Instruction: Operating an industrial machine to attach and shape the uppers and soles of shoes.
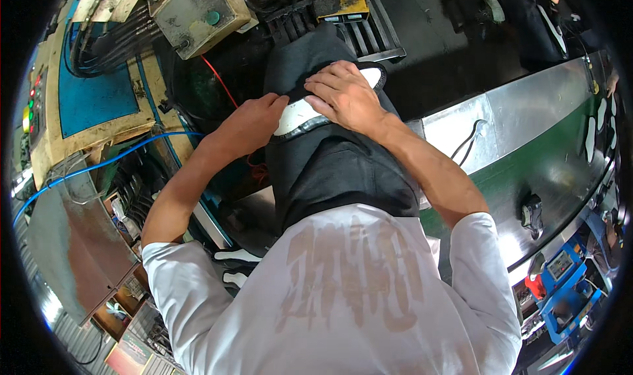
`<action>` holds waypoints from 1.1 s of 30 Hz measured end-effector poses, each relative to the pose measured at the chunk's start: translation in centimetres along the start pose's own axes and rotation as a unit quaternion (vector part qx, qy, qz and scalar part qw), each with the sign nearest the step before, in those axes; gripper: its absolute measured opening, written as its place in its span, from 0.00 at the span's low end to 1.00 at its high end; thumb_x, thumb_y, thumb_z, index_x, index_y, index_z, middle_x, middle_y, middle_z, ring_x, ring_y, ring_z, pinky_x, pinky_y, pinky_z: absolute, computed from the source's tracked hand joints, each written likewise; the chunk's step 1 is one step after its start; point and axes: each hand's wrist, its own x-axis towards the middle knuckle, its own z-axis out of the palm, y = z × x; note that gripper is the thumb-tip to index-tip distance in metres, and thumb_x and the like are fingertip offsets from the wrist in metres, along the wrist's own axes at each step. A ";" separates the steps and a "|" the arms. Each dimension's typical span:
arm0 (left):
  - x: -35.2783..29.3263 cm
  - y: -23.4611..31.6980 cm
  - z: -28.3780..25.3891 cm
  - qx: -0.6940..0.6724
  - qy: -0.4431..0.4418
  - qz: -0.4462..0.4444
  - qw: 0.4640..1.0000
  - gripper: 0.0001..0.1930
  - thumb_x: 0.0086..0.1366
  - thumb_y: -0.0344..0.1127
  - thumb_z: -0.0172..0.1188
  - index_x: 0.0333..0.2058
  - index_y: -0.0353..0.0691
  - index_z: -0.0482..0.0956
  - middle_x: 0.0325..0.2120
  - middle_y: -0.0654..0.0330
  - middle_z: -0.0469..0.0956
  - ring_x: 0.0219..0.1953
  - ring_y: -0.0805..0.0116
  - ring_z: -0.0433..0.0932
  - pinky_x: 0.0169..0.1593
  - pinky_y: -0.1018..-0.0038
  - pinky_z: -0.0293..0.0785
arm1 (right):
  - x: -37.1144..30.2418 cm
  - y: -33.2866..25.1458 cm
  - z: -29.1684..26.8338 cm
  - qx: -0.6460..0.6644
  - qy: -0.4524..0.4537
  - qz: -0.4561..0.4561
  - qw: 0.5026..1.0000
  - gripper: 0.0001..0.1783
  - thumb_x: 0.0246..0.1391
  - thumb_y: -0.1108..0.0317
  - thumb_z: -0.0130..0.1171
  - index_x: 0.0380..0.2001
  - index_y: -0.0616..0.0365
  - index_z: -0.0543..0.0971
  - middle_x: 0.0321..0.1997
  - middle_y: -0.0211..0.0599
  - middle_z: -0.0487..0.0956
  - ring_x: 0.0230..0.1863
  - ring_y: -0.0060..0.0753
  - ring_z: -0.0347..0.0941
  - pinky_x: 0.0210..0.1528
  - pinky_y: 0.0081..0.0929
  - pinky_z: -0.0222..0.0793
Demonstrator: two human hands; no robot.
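- White shirt [356, 283] fills the near part of the view, a large brownish print on its chest; its short sleeves leave both forearms bare.
- Dark trousers [336, 171] stretch out beyond it, the thighs together and making a lap.
- To the right, a long green work surface [501, 177] with a bright metal border [488, 121] curves off; a dark shoe [531, 215] stands on it, and pale sole-shaped pieces [590, 138] lie near its far end.
- At the right rim stands a blue rack or device [564, 276], its details too small to tell.
- On the left, a worn machine with a blue panel [95, 98] sits below a grey control box [201, 19] bearing a green button; a blue cable [99, 171] crosses in front.
- Ahead, a black slatted frame [382, 39] rests on the dark floor; a co-worker [534, 19] is partly visible at upper right.
- Black-and-white shoe piece [297, 119] lies aslant across the lap, white face up.
- Left hand [262, 116], elbow bent outward, curls around its left end, thumb hidden.
- Right hand [348, 97] reaches inward over its middle, fingers bent and near together, thumb on the white face; whether it clasps or merely presses, I cannot tell.
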 end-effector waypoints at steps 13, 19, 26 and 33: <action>-3.2 2.7 7.5 -0.078 0.291 -0.052 0.952 0.35 0.63 0.39 0.80 0.68 0.43 0.79 0.72 0.40 0.68 0.69 0.38 0.75 0.67 0.53 0.77 | 0.6 0.3 -1.1 0.007 -0.035 0.037 0.999 0.15 0.63 0.59 0.72 0.45 0.58 0.90 0.52 0.37 0.89 0.60 0.45 0.81 0.68 0.45 0.71; -3.9 2.4 9.7 -0.111 0.342 -0.051 0.932 0.35 0.63 0.39 0.80 0.68 0.44 0.79 0.70 0.41 0.71 0.64 0.38 0.80 0.65 0.52 0.81 | -6.2 2.2 -6.7 -0.048 0.052 0.213 0.974 0.14 0.64 0.73 0.68 0.51 0.59 0.90 0.63 0.46 0.85 0.65 0.52 0.79 0.69 0.43 0.74; -4.0 2.5 9.9 -0.138 0.348 -0.057 0.926 0.38 0.63 0.37 0.80 0.71 0.44 0.76 0.70 0.38 0.69 0.64 0.35 0.78 0.65 0.50 0.81 | -29.6 6.7 -15.2 -0.380 -0.022 0.598 0.705 0.48 0.62 0.38 0.71 0.70 0.68 0.75 0.63 0.68 0.76 0.68 0.70 0.71 0.72 0.58 0.66; -3.3 3.3 9.7 -0.186 0.361 -0.061 0.912 0.36 0.59 0.36 0.82 0.66 0.40 0.78 0.63 0.38 0.72 0.59 0.34 0.80 0.60 0.50 0.82 | -35.1 8.9 -14.7 -0.298 0.004 0.682 0.667 0.42 0.57 0.45 0.74 0.65 0.68 0.81 0.53 0.65 0.83 0.61 0.67 0.79 0.66 0.53 0.74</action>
